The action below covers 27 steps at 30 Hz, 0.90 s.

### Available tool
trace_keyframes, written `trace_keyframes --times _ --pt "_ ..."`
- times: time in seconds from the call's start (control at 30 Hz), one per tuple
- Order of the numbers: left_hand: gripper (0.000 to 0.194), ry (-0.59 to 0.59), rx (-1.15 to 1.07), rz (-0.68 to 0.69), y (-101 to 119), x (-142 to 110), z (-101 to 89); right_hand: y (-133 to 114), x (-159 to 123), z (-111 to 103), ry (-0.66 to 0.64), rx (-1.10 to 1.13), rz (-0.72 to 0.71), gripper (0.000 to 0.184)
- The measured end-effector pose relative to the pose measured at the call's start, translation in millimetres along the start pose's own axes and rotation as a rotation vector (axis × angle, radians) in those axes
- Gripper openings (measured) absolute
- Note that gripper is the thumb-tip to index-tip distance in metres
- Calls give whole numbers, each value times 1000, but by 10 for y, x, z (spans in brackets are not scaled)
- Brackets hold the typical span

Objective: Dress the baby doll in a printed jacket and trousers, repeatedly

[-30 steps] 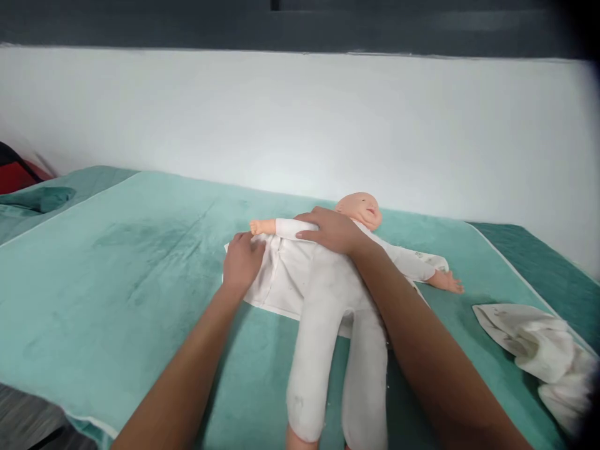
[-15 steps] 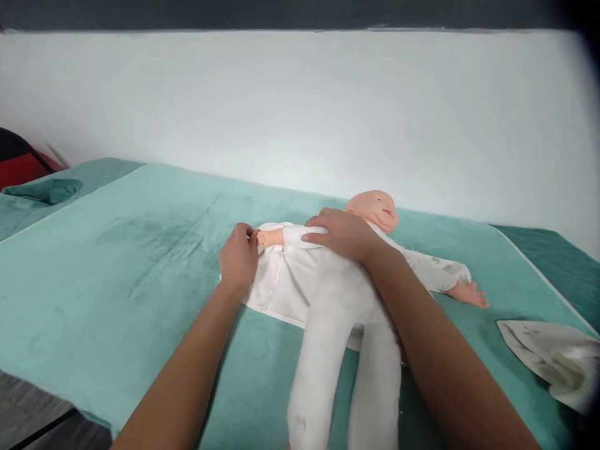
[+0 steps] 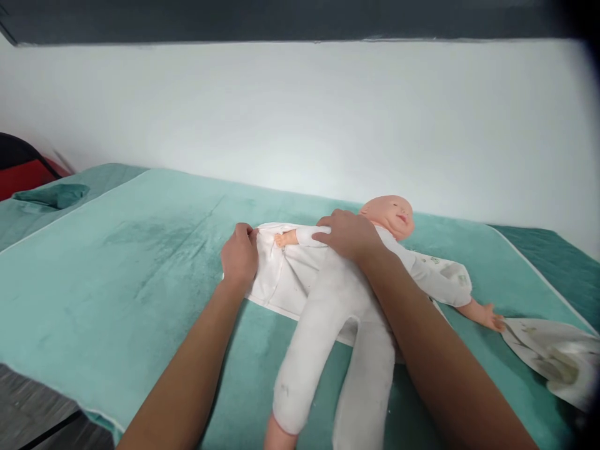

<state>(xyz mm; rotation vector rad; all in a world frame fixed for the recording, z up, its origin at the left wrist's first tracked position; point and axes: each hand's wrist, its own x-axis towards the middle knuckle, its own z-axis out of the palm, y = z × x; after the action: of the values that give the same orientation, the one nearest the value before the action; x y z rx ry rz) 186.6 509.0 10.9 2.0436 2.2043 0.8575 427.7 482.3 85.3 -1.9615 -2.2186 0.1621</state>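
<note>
Green cloth spreads before a white wall, a doll lying on it over a spread shirt. The left hand, fingers curled closed, grips the shirt's edge; the right hand, partly closed, holds the doll's arm between thumb and fingers.

white wall behind; red-black object, far left; grey floor

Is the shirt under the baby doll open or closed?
Open: the shirt is spread out, stretching from beneath the baby doll to the left hand.
</note>
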Motion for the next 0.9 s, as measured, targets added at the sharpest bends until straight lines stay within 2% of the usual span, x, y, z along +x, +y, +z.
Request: trace_keyframes --times 0.27,0.47,0.63,0.73,0.83,0.9 --pt "26 26 -88 45 26 -88 -7 61 26 -10 -9 -45 93 35" --pt "22 95 -236 208 90 -131 1 60 16 15 16 -14 -69 36" --pt "18 133 -286 258 208 -206 -41 -89 139 48 49 -103 -131 33" --pt "18 28 -521 275 378 -298 -60 -226 234 33 87 -42 -183 28" --pt "24 -169 -912 215 610 -412 -73 -315 248 35 105 85 -180 27" --pt "31 -298 -1066 179 731 -478 -84 -304 193 37 169 158 -123 28"
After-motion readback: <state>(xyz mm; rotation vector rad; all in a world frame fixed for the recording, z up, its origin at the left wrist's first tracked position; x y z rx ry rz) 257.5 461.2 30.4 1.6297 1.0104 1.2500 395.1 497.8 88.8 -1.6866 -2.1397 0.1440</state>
